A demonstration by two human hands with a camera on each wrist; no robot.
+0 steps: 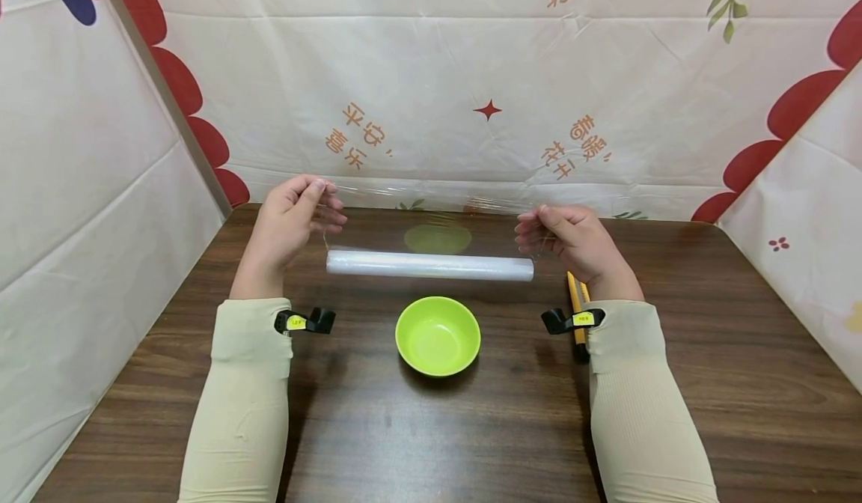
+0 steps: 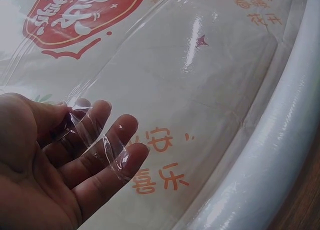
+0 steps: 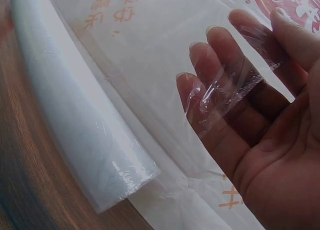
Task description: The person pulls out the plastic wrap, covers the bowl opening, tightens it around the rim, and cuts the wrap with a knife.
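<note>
Film [image 1: 498,203] held by both hands, its free edge drawn taut from left to right beyond the roll [image 1: 431,266]; the left hand [image 1: 289,215] is pinched on one corner between thumb and forefinger, other fingers fanned; the right hand [image 1: 572,239] is likewise pinched on the opposite corner. Roll lies crosswise at the far part of the tabletop [image 1: 431,443]; the green bowl [image 1: 438,337] stands upright nearer, apart from it and between the forearms.

Risks, as judged: a corner could be lost if either pinch is loosened, since only thin strips are gripped; film could cling to the spread fingers or fold on itself if slack is allowed; a tear could be started by uneven pull; the roll could be dragged or spun, with nothing seen bracing it; the bowl, seemingly light, could be nudged by a lowered roll.

Edges and room: the far edge is near the roll, with patterned cloth [image 1: 431,61] rising behind, so little reach is left that way; bare wood is seen nearer than the bowl; sideways to the right, movement is limited by the yellow cutter [image 1: 574,291], partly hidden under the right wrist; near edge not in view.
</note>
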